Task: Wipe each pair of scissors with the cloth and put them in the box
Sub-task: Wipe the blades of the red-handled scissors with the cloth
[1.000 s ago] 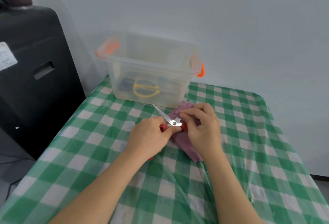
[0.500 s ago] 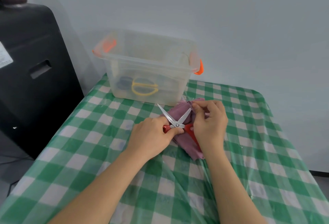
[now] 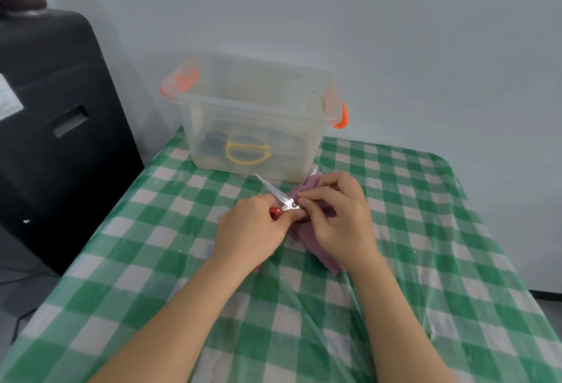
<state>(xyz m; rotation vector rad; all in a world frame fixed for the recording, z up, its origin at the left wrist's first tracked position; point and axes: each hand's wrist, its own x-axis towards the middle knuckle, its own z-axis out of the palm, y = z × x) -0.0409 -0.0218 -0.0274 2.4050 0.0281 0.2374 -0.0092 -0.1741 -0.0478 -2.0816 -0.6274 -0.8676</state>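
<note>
left hand is curled round the red handle of the red-handled scissors, one bare blade pointing up-left toward the box. right hand has fingers bent, pinching the purple cloth right at the pivot; the other blade looks hidden under cloth and fingers, can't tell for sure. scissors and cloth sit mid-table, a bit toward the far edge, just in front of the box's near wall.

step in hand, by my read: wiping this pair, not yet boxed. to do it well: keep the handle steady with the left, draw the cloth from pivot out to tip along the flat of the blade, fingers behind the cloth and off the edge, then do the exposed blade too. close the blades before lifting.

box is at the far-left corner of the table, open top, yellow-handled scissors and a dark-handled pair already lying inside. blade tip is near the box wall, so lift up before going over the rim. a black cabinet stands off the left edge, wall close behind the box. open room is on the right side and near edge of the checked cover.
</note>
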